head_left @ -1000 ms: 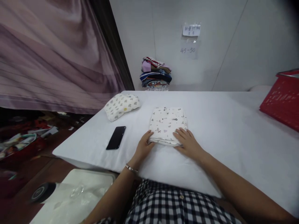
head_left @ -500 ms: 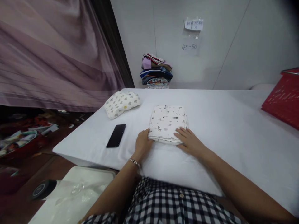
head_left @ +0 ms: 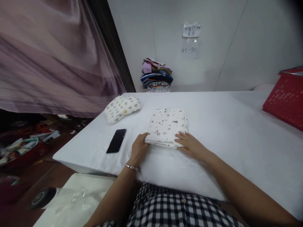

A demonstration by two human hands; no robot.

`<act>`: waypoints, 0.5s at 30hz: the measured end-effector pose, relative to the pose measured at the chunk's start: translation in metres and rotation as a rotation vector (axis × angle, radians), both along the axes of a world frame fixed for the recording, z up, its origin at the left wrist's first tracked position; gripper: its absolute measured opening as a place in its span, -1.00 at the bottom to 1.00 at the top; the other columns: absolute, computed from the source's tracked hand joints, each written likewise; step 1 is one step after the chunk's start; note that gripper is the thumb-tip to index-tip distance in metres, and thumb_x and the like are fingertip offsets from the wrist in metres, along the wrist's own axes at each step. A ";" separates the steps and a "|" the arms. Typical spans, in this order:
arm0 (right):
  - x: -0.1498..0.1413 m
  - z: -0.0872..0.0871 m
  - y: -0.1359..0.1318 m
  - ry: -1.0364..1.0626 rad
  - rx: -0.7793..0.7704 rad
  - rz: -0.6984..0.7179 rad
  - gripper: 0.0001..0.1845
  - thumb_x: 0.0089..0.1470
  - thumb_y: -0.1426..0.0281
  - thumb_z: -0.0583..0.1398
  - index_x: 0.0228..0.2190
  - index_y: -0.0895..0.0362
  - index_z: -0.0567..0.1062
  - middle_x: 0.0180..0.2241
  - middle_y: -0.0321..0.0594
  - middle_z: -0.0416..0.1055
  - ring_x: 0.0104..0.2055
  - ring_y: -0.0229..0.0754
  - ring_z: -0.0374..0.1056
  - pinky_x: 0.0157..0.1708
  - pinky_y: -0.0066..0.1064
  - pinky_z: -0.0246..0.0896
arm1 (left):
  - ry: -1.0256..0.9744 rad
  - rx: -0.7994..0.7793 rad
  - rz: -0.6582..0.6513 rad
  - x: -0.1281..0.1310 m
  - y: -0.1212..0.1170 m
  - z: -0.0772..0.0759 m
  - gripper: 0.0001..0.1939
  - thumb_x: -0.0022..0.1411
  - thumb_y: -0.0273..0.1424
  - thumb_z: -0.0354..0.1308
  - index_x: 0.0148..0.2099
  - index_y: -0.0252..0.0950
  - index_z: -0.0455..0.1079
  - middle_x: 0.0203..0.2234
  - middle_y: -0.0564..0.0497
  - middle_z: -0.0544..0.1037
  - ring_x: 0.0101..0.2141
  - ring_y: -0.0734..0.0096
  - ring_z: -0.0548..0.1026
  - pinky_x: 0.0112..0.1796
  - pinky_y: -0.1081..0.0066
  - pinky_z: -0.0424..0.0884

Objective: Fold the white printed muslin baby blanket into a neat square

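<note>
A folded white cloth with small printed figures (head_left: 167, 126) lies on the white table (head_left: 224, 126) right in front of me. My left hand (head_left: 139, 147) rests against its near left corner, fingers curled at the edge. My right hand (head_left: 191, 145) lies flat with its fingertips on the near right edge. Neither hand has lifted the cloth. A second folded patterned cloth (head_left: 121, 107) sits further left, and a black phone (head_left: 116, 140) lies flat between it and my left hand.
A stack of folded coloured clothes (head_left: 156, 75) stands at the far edge by the wall. A red basket (head_left: 285, 97) sits at the right. A purple curtain (head_left: 54, 56) hangs on the left, over a cluttered floor. A white surface with clear plastic (head_left: 71, 201) is below left.
Both hands stay at the folded cloth's near edge; my left hand has curled in closer to the corner. The view has shifted slightly.
</note>
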State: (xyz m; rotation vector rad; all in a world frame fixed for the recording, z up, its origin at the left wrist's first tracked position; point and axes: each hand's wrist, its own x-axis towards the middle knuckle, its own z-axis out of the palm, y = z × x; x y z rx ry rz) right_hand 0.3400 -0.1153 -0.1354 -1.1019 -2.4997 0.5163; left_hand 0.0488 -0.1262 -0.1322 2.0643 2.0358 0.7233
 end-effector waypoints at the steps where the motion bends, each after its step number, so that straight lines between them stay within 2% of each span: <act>1: 0.000 0.001 0.000 0.012 -0.007 0.000 -0.58 0.15 0.20 0.06 0.04 -0.02 0.35 0.19 -0.22 0.11 0.27 -0.02 -0.12 0.20 -0.02 -0.23 | 0.031 -0.003 0.005 0.000 -0.002 0.001 -0.58 0.13 -0.46 -0.03 0.06 -0.18 0.28 -0.17 0.00 0.45 -0.16 0.27 0.43 -0.13 0.33 0.34; 6: -0.003 0.003 -0.003 0.000 0.019 0.007 -0.61 0.13 0.27 0.07 0.01 -0.01 0.38 0.18 -0.21 0.13 0.27 0.00 -0.10 0.19 -0.02 -0.20 | 0.192 -0.051 0.004 0.001 -0.004 0.005 -0.56 0.14 -0.47 -0.07 0.09 -0.16 0.27 -0.18 -0.02 0.47 -0.16 0.21 0.43 -0.17 0.27 0.36; 9: -0.004 0.003 -0.004 0.019 0.024 -0.001 -0.61 0.12 0.30 0.08 0.00 -0.02 0.38 0.18 -0.21 0.13 0.27 -0.01 -0.11 0.19 -0.04 -0.20 | 0.160 -0.071 -0.048 -0.004 0.000 0.005 -0.54 0.12 -0.47 -0.04 0.10 -0.22 0.26 -0.11 -0.06 0.44 -0.07 0.19 0.39 -0.07 0.23 0.34; 12: -0.005 0.002 -0.005 0.019 0.028 -0.002 -0.59 0.11 0.32 0.09 0.02 -0.01 0.36 0.20 -0.20 0.11 0.28 -0.01 -0.13 0.20 -0.05 -0.21 | 0.067 -0.077 -0.142 -0.009 0.001 0.011 -0.47 0.05 -0.47 0.02 0.13 -0.27 0.23 0.08 -0.11 0.31 0.08 0.18 0.28 0.08 0.19 0.23; 15: -0.006 0.003 -0.006 -0.010 0.047 -0.014 -0.57 0.11 0.32 0.09 0.04 0.03 0.34 0.20 -0.15 0.10 0.27 0.00 -0.13 0.19 -0.04 -0.21 | 0.032 0.029 -0.261 -0.003 -0.003 0.020 -0.45 0.11 -0.41 0.02 0.18 -0.25 0.17 0.23 -0.09 0.09 0.20 0.19 0.09 0.15 0.17 0.11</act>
